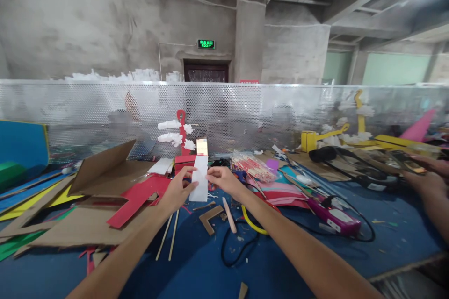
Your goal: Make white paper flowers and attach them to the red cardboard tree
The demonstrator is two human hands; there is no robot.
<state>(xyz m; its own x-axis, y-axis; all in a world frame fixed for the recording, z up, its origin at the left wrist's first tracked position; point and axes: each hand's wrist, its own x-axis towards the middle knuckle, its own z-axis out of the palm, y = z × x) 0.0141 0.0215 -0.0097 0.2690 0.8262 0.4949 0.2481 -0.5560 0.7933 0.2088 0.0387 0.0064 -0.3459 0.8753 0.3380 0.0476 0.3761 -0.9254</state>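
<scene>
A white paper strip (199,179) stands upright between my two hands above the blue table (196,266). My left hand (177,190) pinches its left edge with thumb and fingers closed on it. From the other side my right hand (224,180) grips the strip's right edge near the top. Just beyond the strip stands a red cardboard tree (182,142) with white tufts. A red cardboard cutout (137,196) lies left of my left hand.
Brown cardboard sheets (101,173) and coloured foam lie at left. Wooden sticks (168,238), a glue stick (228,215), a purple glue gun (333,219) with black cable, and a bag of sticks (252,166) surround the hands. Another person's hands (426,177) hold a phone at right. A perforated metal screen (245,107) backs the table.
</scene>
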